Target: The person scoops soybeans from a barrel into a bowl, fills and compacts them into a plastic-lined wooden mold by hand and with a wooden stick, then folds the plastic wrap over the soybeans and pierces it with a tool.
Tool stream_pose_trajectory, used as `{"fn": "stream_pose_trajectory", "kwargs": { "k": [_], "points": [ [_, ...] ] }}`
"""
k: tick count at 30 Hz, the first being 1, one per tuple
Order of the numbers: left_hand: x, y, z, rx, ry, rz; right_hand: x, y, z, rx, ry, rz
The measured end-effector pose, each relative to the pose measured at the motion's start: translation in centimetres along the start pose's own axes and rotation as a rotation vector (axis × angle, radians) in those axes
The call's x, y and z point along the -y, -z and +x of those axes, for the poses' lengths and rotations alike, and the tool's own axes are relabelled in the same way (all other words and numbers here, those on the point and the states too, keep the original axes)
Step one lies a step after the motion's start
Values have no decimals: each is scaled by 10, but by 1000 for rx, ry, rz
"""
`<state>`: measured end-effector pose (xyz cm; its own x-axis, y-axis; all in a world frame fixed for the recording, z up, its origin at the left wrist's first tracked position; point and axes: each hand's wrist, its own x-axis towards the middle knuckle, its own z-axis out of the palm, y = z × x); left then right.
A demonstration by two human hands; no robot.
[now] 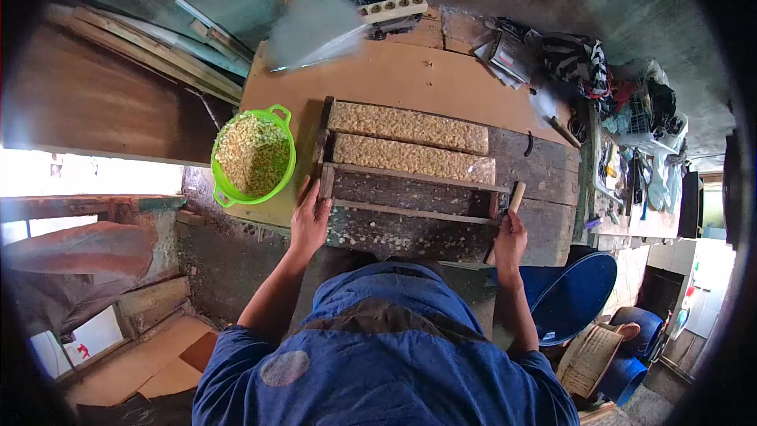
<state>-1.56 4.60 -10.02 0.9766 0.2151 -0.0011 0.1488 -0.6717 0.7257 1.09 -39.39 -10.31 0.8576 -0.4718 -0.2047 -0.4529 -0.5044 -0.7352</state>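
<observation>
My left hand (310, 219) grips the left end of a narrow wooden frame (418, 212), fingers over its corner. At the frame's right end, my right hand (511, 240) is closed around a pale wooden stick or handle (516, 196), close against the frame; its lower part is partly hidden. Inside the frame the dark, crumb-specked board (378, 229) shows through. Just beyond it lie two long slabs of pale, grainy pieces, a far slab (410, 127) and a near slab (414, 157), both with a glossy surface. A green colander (292, 156) full of pale loose pieces (252, 150) stands left of my left hand.
Clear plastic sheets (323, 35) and a power strip (394, 9) lie at the table's far edge. A small dark curved object (529, 143) rests on the board's right. Blue barrels (579, 296) stand at lower right, beside a cluttered side table (639, 217). Planks (158, 51) lean at left.
</observation>
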Motion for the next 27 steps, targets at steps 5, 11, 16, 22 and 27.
{"fn": "stream_pose_trajectory", "kwargs": {
  "k": [5,11,16,22,27],
  "points": [
    [1,-4,5,11,66,-63,-3,-5,4,-9,0,18],
    [5,-10,11,-24,88,-8,38,-4,-9,40,-118,-7],
    [-15,4,18,92,271,-191,1,-18,2,-53,87,69],
    [-1,-10,63,-88,105,-108,27,-8,-12,40,-40,152],
    [-7,-21,102,-69,207,-136,26,-8,-10,42,-52,33]
  ]
}}
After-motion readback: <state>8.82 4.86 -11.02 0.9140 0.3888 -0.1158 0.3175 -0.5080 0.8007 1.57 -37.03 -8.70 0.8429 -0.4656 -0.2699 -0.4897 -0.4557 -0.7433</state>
